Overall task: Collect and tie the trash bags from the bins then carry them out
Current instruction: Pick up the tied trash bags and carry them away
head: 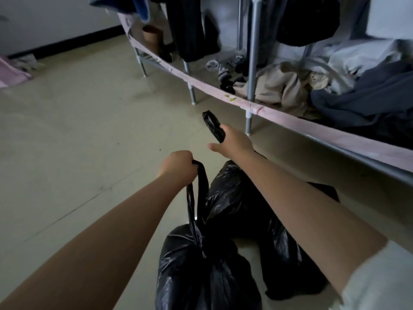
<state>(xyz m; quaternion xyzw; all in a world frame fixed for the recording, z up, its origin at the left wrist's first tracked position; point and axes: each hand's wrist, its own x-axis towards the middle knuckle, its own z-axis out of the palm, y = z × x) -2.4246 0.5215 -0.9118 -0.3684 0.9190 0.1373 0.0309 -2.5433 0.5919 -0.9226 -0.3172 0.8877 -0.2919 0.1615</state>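
A: Entry: the person carries two bags. The large crinkled black plastic trash bag (207, 271) hangs low at centre, and the left hand (178, 166) is curled round its twisted loop handles. A second black plastic trash bag (241, 198) hangs behind it under the right forearm. The right hand (232, 142) grips that bag's drawn-up black neck (213, 125), thumb sticking out.

B: Judgement: keep both fists closed and the bags off the ground; thin film tears if dragged.

A: Surroundings: pale smooth floor (78, 130); metal clothes rack with a pink fabric edge (223, 90) to the right, heaped with clothes; brown boot (152, 38) beneath.
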